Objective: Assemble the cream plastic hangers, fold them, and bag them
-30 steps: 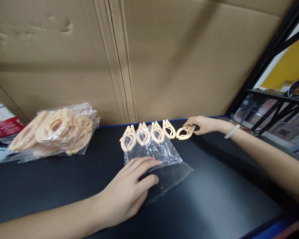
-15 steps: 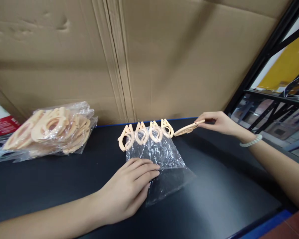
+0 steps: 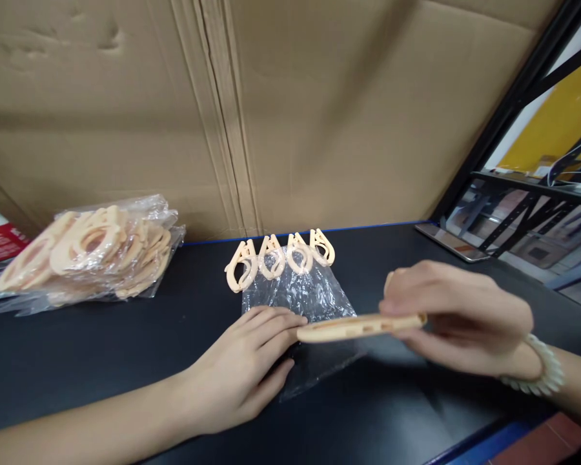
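Observation:
My left hand (image 3: 252, 368) lies on the near left part of a clear plastic bag (image 3: 314, 297), its fingers stretched out and the thumb apart from them. Between thumb and fingers, my right hand (image 3: 458, 316) grips one end of a folded beige plastic hanger (image 3: 353, 327). This hanger is edge-on to me above the bag, its far tip close to my left fingertips. Several beige folding hangers (image 3: 299, 255) lie in a row along the bag's far end. Motion blurs my right hand somewhat.
A clear bag of stacked beige hangers (image 3: 97, 248) lies at the left, beside a red and white package (image 3: 0, 236). Cardboard (image 3: 343, 116) stands behind the black table (image 3: 174, 342). A phone-like flat object (image 3: 452, 243) lies at the back right, near a black metal rack (image 3: 527, 181).
My right hand has brought the hanger from the back right towards me and leftwards, over the bag. The phone-like object has come into sight. My left hand stays nearly where it was.

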`<state>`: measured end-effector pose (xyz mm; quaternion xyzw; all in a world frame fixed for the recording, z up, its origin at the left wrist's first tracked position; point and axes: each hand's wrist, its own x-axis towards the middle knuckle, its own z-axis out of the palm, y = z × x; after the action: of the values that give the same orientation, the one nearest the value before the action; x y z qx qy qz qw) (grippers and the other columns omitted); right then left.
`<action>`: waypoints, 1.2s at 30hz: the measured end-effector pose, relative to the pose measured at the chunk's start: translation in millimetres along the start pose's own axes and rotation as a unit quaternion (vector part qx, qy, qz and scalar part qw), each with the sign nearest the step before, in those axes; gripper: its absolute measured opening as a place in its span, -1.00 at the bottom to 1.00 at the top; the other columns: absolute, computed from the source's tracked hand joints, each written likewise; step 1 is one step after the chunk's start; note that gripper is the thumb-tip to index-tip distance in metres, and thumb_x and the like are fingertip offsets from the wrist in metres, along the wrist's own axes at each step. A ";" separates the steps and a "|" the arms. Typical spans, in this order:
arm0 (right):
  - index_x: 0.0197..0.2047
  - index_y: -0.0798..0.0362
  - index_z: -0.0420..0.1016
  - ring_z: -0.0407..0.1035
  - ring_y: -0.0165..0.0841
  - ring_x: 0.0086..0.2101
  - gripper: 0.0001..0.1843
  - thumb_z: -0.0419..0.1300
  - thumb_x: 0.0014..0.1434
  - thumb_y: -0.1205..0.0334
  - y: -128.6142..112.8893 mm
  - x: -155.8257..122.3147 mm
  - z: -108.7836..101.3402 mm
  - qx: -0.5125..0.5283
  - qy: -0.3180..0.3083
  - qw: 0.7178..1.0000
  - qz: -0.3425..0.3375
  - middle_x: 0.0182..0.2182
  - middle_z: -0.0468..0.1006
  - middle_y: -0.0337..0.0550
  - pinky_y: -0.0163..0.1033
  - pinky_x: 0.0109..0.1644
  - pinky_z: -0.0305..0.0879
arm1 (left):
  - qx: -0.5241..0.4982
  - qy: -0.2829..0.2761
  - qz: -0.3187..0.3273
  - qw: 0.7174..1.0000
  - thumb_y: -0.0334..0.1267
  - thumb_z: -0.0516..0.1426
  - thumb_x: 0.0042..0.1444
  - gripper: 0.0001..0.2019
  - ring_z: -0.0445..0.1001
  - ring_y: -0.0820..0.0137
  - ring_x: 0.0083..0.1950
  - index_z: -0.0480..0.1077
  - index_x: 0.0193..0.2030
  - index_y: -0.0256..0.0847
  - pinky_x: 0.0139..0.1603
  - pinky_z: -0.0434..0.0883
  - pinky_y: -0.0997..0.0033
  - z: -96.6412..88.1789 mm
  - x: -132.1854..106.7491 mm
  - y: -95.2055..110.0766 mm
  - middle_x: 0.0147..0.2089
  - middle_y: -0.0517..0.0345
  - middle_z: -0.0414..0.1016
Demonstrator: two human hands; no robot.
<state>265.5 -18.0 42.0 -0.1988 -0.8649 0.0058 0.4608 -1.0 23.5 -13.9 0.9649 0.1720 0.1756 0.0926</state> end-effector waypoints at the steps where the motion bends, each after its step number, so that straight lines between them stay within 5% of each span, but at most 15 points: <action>1: -0.07 0.14 0.45 0.43 -0.39 -0.36 -0.75 0.18 0.15 0.44 -4.6 -0.8 2.6 0.023 -0.031 0.999 -0.008 -0.36 0.53 -0.09 -0.27 -0.32 0.43 | 0.000 0.002 0.000 1.000 -0.43 0.01 0.16 -0.58 0.32 0.23 0.16 0.23 0.18 -0.21 0.18 0.31 0.14 0.3 0.1 -0.1 0.11 -0.04 0.39; 9: -0.18 0.20 0.44 0.34 -0.44 -0.42 -0.80 -0.01 0.29 0.42 -9.9 -4.1 18.8 -0.008 -0.201 0.976 -0.080 -0.38 0.49 -0.08 -0.30 -0.38 0.29 | 0.015 0.026 0.007 1.000 -0.44 0.03 0.14 -0.47 0.25 0.23 0.22 0.09 0.28 -0.26 0.20 0.30 0.14 1.9 -2.6 -0.1 0.22 -0.08 0.28; 14: -0.35 0.16 0.46 0.22 -0.46 -0.53 -0.76 -0.01 0.25 0.48 -13.0 -5.6 26.9 -0.106 -0.202 0.967 -0.113 -0.45 0.46 -0.13 -0.29 -0.50 0.12 | 0.029 0.035 0.019 0.999 -0.44 0.03 0.15 -0.43 0.19 0.22 0.27 0.03 0.31 -0.30 0.23 0.28 0.12 2.1 -3.1 0.9 0.27 -0.11 0.21; 25: -0.16 0.43 0.49 0.30 -0.32 -0.47 -0.70 -0.05 0.22 0.51 -5.5 -14.7 34.0 -0.256 -0.213 0.934 -0.131 -0.48 0.47 0.02 -0.20 -0.45 0.27 | 0.051 0.023 0.033 0.998 -0.45 0.00 0.15 -0.40 0.15 0.21 0.32 -0.02 0.35 -0.24 0.30 0.18 0.05 2.5 -1.6 1.9 0.31 -0.06 0.19; 36: -0.31 0.30 0.55 0.31 -0.29 -0.44 -0.74 0.02 0.19 0.46 -10.7 -21.7 51.9 -0.312 -0.227 0.907 -0.171 -0.47 0.48 0.04 -0.19 -0.46 0.20 | 0.013 0.003 0.046 0.999 -0.48 0.02 0.11 -0.34 0.13 0.18 0.33 -0.06 0.36 -0.21 0.32 0.14 0.02 0.1 -2.1 4.1 0.33 -0.07 0.15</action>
<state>231.2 -26.4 -3.1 -0.1752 -0.9245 -0.2982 0.1602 -1.6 18.9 -13.7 0.9723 0.1301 0.1807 0.0711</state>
